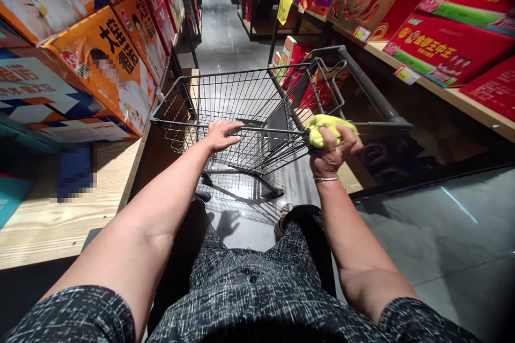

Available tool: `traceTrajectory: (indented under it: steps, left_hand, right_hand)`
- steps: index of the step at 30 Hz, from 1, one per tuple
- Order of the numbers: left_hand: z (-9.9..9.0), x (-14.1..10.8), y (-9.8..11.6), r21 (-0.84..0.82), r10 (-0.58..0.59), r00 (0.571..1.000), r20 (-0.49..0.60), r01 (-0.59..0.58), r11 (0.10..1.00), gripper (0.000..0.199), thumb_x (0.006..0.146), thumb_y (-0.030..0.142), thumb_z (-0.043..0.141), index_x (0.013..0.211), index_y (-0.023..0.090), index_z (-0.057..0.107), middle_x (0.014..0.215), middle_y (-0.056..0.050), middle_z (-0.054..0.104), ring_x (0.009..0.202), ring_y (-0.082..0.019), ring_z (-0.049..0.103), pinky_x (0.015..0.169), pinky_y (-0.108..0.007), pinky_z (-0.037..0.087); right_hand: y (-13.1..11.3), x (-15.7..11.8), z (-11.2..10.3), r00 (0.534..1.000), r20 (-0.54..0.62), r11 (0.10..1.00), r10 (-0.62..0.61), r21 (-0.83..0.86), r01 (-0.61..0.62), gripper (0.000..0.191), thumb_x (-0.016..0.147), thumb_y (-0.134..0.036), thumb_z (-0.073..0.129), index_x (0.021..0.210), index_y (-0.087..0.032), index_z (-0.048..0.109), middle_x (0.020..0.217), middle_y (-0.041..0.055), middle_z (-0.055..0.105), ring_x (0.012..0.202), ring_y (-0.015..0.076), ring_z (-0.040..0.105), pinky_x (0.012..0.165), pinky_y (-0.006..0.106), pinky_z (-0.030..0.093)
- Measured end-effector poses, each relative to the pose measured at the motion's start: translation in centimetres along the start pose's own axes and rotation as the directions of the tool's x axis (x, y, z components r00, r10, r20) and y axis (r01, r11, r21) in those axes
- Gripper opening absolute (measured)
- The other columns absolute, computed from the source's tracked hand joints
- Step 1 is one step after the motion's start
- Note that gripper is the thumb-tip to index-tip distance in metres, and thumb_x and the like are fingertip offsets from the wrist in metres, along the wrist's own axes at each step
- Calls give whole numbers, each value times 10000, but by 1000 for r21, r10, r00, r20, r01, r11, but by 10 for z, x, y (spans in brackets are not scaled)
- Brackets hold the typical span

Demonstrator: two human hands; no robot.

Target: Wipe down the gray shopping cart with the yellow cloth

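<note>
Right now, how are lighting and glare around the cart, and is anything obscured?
Head view: glare on the floor under and beyond the cart, a hand-shaped shadow lower down; left side, head view: pixelation covers part of an orange box; top right, head view: black corner.

White-flecked black short sleeves (76, 313), matching clothing (245, 284), thin silvery right-wrist bracelet (325, 179).

Cart (241, 72) stands between left shelf (110, 193) and right shelf (454, 97), before the person (245, 273) | handle (368, 83) is at cart's right end | left hand (222, 136) is at near rim (265, 129) | cloth (317, 127) is in right hand (335, 151), on same rim, nearer handle | stacked boxes (100, 59) sit on left shelf | cartons (430, 45) sit on right shelf, beyond handle | aisle floor (223, 37) extends beyond cart
</note>
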State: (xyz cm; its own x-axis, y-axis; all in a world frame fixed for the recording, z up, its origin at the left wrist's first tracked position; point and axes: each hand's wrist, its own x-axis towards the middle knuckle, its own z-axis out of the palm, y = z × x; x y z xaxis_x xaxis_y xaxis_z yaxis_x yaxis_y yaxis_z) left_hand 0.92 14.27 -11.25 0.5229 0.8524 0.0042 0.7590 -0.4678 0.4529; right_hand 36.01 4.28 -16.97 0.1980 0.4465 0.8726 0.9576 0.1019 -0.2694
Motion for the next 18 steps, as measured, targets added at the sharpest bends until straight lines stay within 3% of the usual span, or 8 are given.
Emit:
traceTrajectory:
  steps: [2, 4, 6, 8, 10, 11, 14, 18]
  left_hand:
    - [0, 0, 1, 2, -10, 1000, 3, 10, 1000, 572, 914, 584, 547, 1454, 397, 582, 1424, -19, 605, 1378, -326, 447, 1231, -578, 209]
    - [0, 1, 0, -1, -14, 1000, 6, 14, 1000, 554, 914, 577, 555, 1436, 394, 594, 1407, -14, 616, 1374, -327, 449, 1231, -583, 206]
    - [0, 1, 0, -7, -5, 1000, 3, 5, 1000, 533, 918, 566, 558, 1422, 395, 601, 1401, -7, 621, 1367, -322, 456, 1234, -582, 199]
    - [0, 2, -1, -4, 3, 1000, -9, -3, 1000, 513, 921, 555, 558, 1403, 391, 613, 1398, -4, 622, 1357, -312, 467, 1233, -573, 203]
    - [0, 3, -2, 8, 3, 1000, -16, -3, 1000, 506, 917, 544, 567, 1390, 374, 627, 1389, -11, 626, 1345, -308, 478, 1230, -562, 212]
    - [0, 3, -2, 15, 0, 1000, -15, 0, 1000, 504, 914, 536, 572, 1386, 369, 631, 1379, -14, 631, 1335, -308, 484, 1226, -560, 218]
    - [0, 3, -2, 20, 0, 1000, -4, 0, 1000, 489, 914, 513, 577, 1383, 386, 631, 1356, -8, 647, 1308, -307, 501, 1207, -564, 239]
    - [1, 4, -2, 12, 3, 1000, -19, -2, 1000, 486, 907, 503, 584, 1372, 372, 639, 1347, -11, 649, 1307, -300, 501, 1209, -551, 238]
  right_hand:
    - [-7, -22, 9, 995, 98, 1000, 3, 4, -4, 237, 932, -221, 591, 1102, -279, 746, 1296, 110, 480, 1250, 315, 376, 1095, 558, 399]
    - [-20, -58, 22, 947, 320, 999, 24, 29, -35, 326, 873, -122, 581, 1095, -287, 752, 1299, 108, 501, 1232, 310, 398, 1097, 544, 403]
    - [-36, -97, 38, 836, 546, 996, 45, 44, -83, 455, 788, -34, 580, 1117, -291, 759, 1315, 103, 531, 1214, 303, 425, 1095, 516, 410]
    - [-51, -129, 53, 685, 728, 991, 34, 65, -119, 523, 729, 10, 583, 1120, -286, 766, 1319, 93, 568, 1197, 290, 446, 1076, 471, 425]
    - [-64, -149, 64, 568, 823, 984, -23, 119, -132, 489, 740, 7, 587, 1093, -275, 772, 1302, 80, 609, 1190, 271, 454, 1044, 417, 437]
    - [-68, -154, 68, 540, 840, 980, -54, 148, -132, 454, 760, -4, 586, 1076, -272, 773, 1287, 71, 628, 1188, 259, 456, 1027, 393, 441]
    - [-69, -153, 69, 548, 830, 973, -107, 200, -112, 429, 783, -8, 577, 1060, -272, 771, 1242, 50, 664, 1168, 230, 469, 1001, 351, 443]
    - [-43, -123, 47, 635, 768, 983, -82, 168, -77, 465, 771, -21, 566, 1121, -252, 766, 1246, 92, 641, 1164, 265, 486, 1031, 417, 445]
